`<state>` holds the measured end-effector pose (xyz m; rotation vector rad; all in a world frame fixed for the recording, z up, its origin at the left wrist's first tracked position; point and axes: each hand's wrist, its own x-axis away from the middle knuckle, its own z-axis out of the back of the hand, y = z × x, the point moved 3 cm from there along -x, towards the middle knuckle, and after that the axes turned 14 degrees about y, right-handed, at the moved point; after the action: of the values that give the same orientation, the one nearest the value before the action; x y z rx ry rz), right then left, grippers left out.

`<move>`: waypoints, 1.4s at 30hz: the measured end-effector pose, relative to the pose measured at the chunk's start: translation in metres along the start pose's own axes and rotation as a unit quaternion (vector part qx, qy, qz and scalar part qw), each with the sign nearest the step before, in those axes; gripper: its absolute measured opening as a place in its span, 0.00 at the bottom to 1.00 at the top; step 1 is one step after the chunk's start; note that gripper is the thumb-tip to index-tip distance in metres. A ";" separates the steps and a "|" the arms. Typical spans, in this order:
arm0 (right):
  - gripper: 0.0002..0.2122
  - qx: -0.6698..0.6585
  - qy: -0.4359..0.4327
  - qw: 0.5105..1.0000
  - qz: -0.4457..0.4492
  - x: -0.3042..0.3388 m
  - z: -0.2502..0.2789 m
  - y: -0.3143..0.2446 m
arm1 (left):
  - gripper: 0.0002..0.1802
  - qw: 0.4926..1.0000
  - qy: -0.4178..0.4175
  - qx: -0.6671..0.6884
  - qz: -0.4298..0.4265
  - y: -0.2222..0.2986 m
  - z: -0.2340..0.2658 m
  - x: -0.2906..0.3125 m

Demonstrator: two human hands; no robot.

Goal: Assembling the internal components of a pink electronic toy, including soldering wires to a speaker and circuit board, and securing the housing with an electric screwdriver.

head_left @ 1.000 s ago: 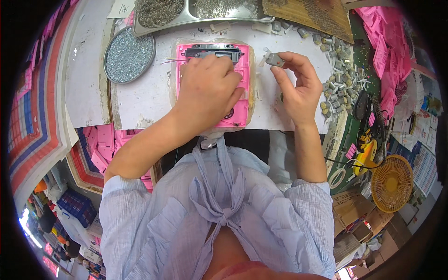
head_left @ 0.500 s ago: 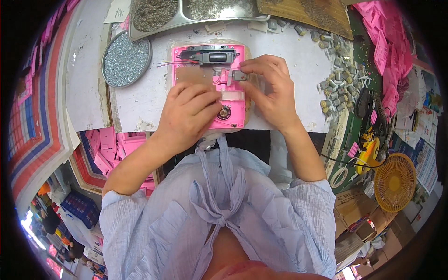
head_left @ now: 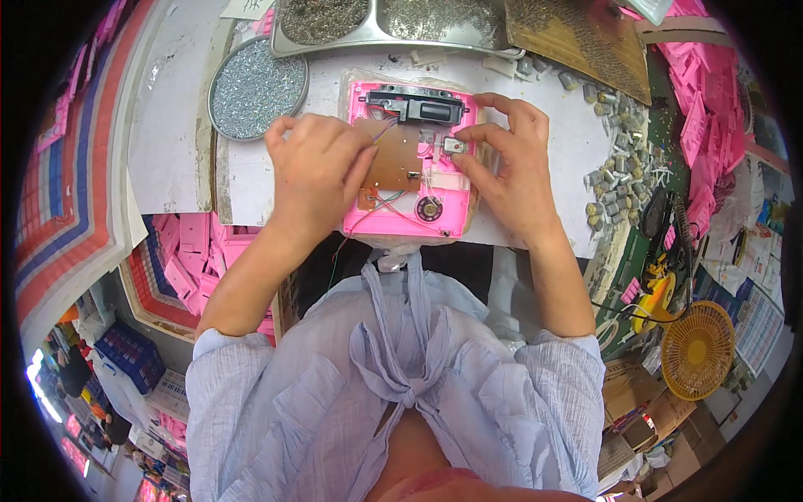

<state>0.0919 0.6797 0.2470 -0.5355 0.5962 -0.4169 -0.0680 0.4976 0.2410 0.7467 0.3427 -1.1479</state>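
Note:
In front of me lies a pink plastic housing with a black battery-holder-like unit across its far end. A brown circuit board covers part of its left side, and a round black speaker-like part sits near the front. My left hand is closed at the board's left edge, its fingertips pinching thin wires that run from the black unit. My right hand has thumb and forefinger around a small silver motor at the housing's right side; another finger reaches the far right corner.
A round tray of small screws stands at the left, a metal tray of tiny parts at the back. Many small motors are heaped on the right. Pink parts lie in a bin below left. A yellow basket is lower right.
My left hand has lifted off the circuit board and moved to its left edge, uncovering the board and the wires near the front. My right hand stays at the motor. The view has shifted slightly.

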 end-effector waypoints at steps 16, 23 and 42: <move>0.09 -0.033 0.015 0.970 0.242 -0.039 -0.052 -0.044 | 0.10 0.999 0.031 0.029 -0.008 0.002 0.003 0.004; 0.11 -0.038 0.034 0.967 0.251 -0.036 -0.047 -0.035 | 0.19 0.992 0.112 0.047 0.039 -0.003 0.045 -0.010; 0.13 -0.152 0.102 0.970 0.163 -0.015 -0.007 -0.004 | 0.07 0.924 -0.219 0.308 0.054 0.018 -0.022 -0.059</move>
<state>0.0756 0.6824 0.2508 -0.6776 0.9386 -0.0667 -0.0723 0.5580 0.2671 1.0067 -0.4571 -1.2896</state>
